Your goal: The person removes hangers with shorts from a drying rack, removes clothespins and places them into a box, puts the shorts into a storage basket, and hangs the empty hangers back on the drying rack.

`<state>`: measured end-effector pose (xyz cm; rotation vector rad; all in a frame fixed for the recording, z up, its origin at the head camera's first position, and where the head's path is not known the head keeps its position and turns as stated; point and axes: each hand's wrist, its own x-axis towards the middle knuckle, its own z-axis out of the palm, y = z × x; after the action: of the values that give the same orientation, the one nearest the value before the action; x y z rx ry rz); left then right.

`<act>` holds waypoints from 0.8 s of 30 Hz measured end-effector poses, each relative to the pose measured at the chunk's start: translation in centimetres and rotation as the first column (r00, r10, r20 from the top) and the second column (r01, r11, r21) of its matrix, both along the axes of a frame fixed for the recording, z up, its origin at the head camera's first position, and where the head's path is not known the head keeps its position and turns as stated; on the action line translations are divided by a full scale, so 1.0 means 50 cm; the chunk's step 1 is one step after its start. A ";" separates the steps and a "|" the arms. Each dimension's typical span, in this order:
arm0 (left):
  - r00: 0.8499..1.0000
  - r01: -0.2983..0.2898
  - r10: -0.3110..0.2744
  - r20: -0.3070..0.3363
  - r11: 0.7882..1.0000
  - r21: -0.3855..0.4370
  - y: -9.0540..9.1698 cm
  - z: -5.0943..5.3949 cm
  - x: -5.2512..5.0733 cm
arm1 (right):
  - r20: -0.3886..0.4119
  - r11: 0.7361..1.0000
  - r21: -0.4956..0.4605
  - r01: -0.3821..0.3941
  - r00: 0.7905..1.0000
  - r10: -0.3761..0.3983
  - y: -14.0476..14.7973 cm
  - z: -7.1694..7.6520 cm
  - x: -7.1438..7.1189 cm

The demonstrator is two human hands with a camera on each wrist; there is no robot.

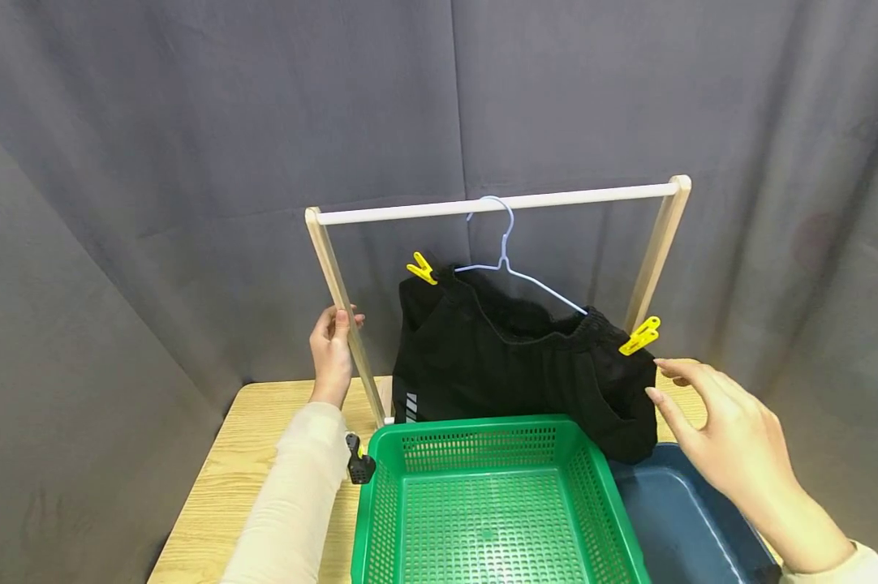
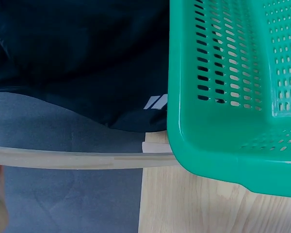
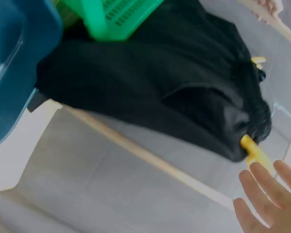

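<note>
Black shorts (image 1: 512,365) hang from a light-blue hanger (image 1: 505,258) hooked over the white bar of a wooden rack (image 1: 497,203). Yellow clothespins clip the waistband at its left (image 1: 422,268) and right (image 1: 639,337) ends. My left hand (image 1: 331,349) grips the rack's left post (image 1: 342,292), thumb in front and fingers partly hidden behind it. Beside the right edge of the shorts, my right hand (image 1: 738,438) has its fingers spread and holds nothing. In the right wrist view, the right hand's fingertips (image 3: 257,167) are close to a clothespin (image 3: 254,153); whether they touch it I cannot tell.
A green perforated basket (image 1: 607,487) stands in front of the rack and overlaps the shorts' lower part from my view. To its right sits a dark blue tub (image 1: 673,495). Both are on a wooden table (image 1: 227,454), with grey curtains (image 1: 264,122) behind.
</note>
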<state>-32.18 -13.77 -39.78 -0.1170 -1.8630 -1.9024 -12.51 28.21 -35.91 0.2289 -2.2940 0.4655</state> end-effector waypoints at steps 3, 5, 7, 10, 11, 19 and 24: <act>1.000 -0.010 0.010 -0.014 1.000 0.006 0.002 -0.001 -0.001 | 0.061 0.999 -0.042 0.017 0.998 -0.015 0.018 0.001 -0.011; 1.000 -0.014 0.014 -0.023 1.000 0.011 0.002 -0.001 -0.002 | 0.106 0.997 -0.073 0.024 0.994 -0.016 0.028 0.000 -0.022; 1.000 -0.017 0.017 -0.024 1.000 0.010 0.002 -0.001 -0.002 | 0.150 0.994 -0.099 0.037 0.988 -0.022 0.035 -0.005 -0.035; 1.000 -0.016 0.016 -0.022 1.000 0.009 0.000 0.001 -0.001 | 0.205 0.990 -0.135 0.032 0.979 -0.004 0.039 -0.014 -0.055; 1.000 -0.018 0.018 -0.021 1.000 0.004 -0.001 0.002 -0.001 | 0.216 0.989 -0.146 0.026 0.976 0.006 0.039 -0.017 -0.061; 1.000 -0.004 0.004 -0.004 1.000 -0.018 -0.004 0.005 0.000 | 0.240 0.964 -0.263 -0.049 0.964 0.115 0.031 -0.043 -0.105; 1.000 0.005 -0.004 0.012 1.000 -0.018 -0.002 0.003 0.001 | 0.159 0.959 -0.268 -0.091 0.978 0.137 0.018 -0.057 -0.131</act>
<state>-32.15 -13.87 -39.63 -0.1155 -1.8897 -1.8940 -19.05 29.09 -38.79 0.1967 -2.3683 0.8696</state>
